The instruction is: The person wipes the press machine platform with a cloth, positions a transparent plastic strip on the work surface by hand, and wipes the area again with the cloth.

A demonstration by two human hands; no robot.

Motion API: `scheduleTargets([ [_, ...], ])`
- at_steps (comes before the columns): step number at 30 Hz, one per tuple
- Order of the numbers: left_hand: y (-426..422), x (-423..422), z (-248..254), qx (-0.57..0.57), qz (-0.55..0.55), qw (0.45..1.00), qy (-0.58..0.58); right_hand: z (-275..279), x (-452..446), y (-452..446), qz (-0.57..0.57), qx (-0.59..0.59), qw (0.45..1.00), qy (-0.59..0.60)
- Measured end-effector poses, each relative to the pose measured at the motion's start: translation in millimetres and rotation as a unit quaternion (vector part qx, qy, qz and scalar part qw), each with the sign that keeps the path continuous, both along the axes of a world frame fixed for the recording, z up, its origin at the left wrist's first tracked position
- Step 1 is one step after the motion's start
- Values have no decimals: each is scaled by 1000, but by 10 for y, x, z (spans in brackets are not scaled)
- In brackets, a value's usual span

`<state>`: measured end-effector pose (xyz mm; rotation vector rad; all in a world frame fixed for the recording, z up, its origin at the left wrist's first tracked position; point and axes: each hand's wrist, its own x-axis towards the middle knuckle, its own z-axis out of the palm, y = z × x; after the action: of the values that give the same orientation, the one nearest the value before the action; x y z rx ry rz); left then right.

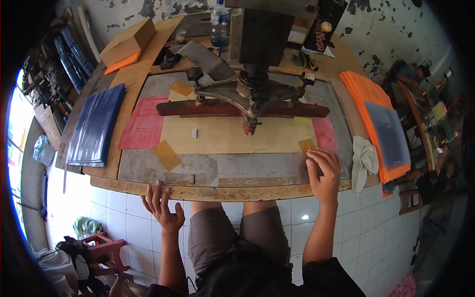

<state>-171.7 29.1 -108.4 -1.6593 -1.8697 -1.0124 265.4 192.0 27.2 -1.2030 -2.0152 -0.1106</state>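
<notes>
My left hand (162, 207) rests at the front edge of the workbench, fingers apart and holding nothing. My right hand (325, 172) is curled at the right, its thumb and fingertips closed at the lower edge of a piece of brown tape (306, 145). That tape lies on the near right corner of a tan board (232, 141). Another piece of brown tape (168, 155) crosses the near left corner. A small white piece (194, 133) lies on the board. Above it stands a press with a red-and-dark crossbar (208, 107), hiding part of the board.
Blue plastic sheets (96, 126) lie at the left, orange folders (368, 99) at the right beside a white cloth (364, 161). Behind are a cardboard box (127, 40) and a water bottle (218, 24). Another person (413, 73) sits far right. A red stool (106, 252) stands lower left.
</notes>
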Motion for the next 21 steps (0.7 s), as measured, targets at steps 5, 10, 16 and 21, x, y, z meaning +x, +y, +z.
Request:
scheduleTargets([
  [5, 309, -3, -380, 127, -1, 992, 15, -133, 84, 27, -71, 104, 986, 114],
  [10, 597, -25, -521, 228, 14, 973, 33, -225, 135, -57, -68, 128, 978, 152],
  [16, 518, -1, -499, 209, 11, 978, 18, -232, 151, -57, -61, 89, 983, 148],
  [21, 535, -12, -497, 216, 8, 976, 24, -223, 127, -57, -65, 65, 981, 169],
])
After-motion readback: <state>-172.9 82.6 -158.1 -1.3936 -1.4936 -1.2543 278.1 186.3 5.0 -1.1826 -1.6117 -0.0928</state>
